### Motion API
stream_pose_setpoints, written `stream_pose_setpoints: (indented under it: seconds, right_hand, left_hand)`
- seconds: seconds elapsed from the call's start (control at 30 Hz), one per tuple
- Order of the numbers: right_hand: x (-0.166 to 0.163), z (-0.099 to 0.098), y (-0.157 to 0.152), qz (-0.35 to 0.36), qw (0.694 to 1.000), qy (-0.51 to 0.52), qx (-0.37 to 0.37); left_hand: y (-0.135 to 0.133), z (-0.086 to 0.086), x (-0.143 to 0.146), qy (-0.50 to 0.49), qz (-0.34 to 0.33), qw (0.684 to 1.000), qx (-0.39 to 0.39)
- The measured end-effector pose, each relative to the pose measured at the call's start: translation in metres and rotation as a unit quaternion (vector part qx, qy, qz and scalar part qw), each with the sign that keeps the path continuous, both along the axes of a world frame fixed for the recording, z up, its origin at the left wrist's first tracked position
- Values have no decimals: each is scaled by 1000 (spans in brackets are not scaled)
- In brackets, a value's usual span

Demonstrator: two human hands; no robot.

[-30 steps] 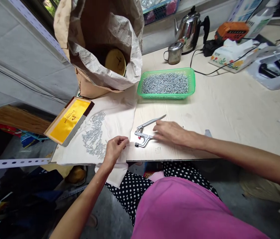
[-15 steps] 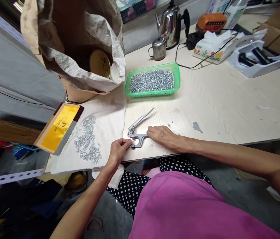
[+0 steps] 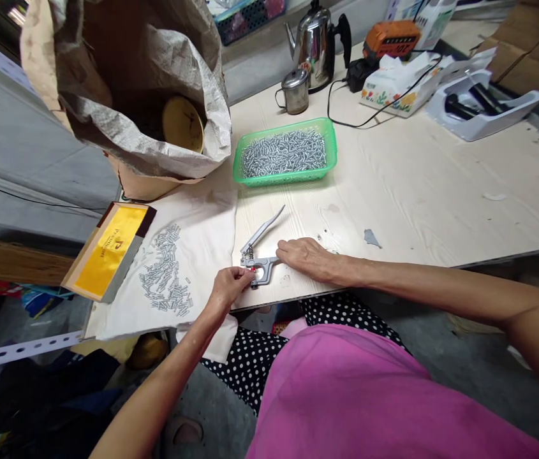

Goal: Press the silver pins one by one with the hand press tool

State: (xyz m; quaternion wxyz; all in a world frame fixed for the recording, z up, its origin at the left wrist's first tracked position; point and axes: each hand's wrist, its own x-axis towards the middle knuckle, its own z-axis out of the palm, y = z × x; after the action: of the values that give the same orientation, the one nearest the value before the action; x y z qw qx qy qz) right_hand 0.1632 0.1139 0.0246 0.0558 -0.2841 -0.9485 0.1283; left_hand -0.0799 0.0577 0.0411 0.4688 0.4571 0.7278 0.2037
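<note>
A silver plier-like press tool (image 3: 258, 245) lies near the front edge of the pale wooden table (image 3: 417, 191), its upper handle raised. My right hand (image 3: 305, 256) rests closed over its lower handle. My left hand (image 3: 228, 285) pinches a small part at the tool's jaw, where a red spot shows. The part itself is too small to name. A heap of small metal pieces (image 3: 166, 274) lies on a white cloth (image 3: 202, 236) just left of my left hand.
A green basket (image 3: 282, 179) full of metal pieces stands behind the tool. A big paper sack (image 3: 130, 83) with a yellow bowl inside is at back left, a yellow box (image 3: 106, 252) at left. A kettle (image 3: 317, 41), a metal cup (image 3: 294, 91), a tissue pack (image 3: 393, 83) and a cord stand at the back.
My left hand has moved right, off the cloth, to the tool's jaw. My right hand has stayed on the tool's handle. The view has shifted.
</note>
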Motion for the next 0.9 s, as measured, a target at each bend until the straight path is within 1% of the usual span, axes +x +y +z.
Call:
stream_pose_setpoints:
  seconds: [0.07,0.17,0.23,0.3,0.37,0.43,0.57,0.73,0.9]
  right_hand:
    - [0,-7,2,9,1000,18,-9]
    - [0,-12,5,19,999,28,-34]
    - [1,-9,8,17,998,14,-50]
    - [2,-3,14,15,999,6,-45]
    - [4,2,22,3,1000,8,-19]
    - [6,2,33,-7,1000,6,0]
    - [7,-1,49,11,999,-27,-13]
    - [4,7,53,8,999,-31,-23]
    - [1,15,51,-1,999,-44,-19]
  left_hand:
    - [2,3,-1,7,-27,999,-29]
    - [1,6,-2,13,-42,997,-63]
    - [-1,8,-2,11,-41,996,-83]
    - [-3,8,-1,7,-37,995,-94]
    - [-5,7,-1,3,-30,995,-96]
    - [-5,7,-1,2,-21,995,-95]
    - [-7,7,0,6,-5,995,-98]
    - [-8,8,2,-5,7,995,-103]
    - [-9,4,0,1,3,995,-101]
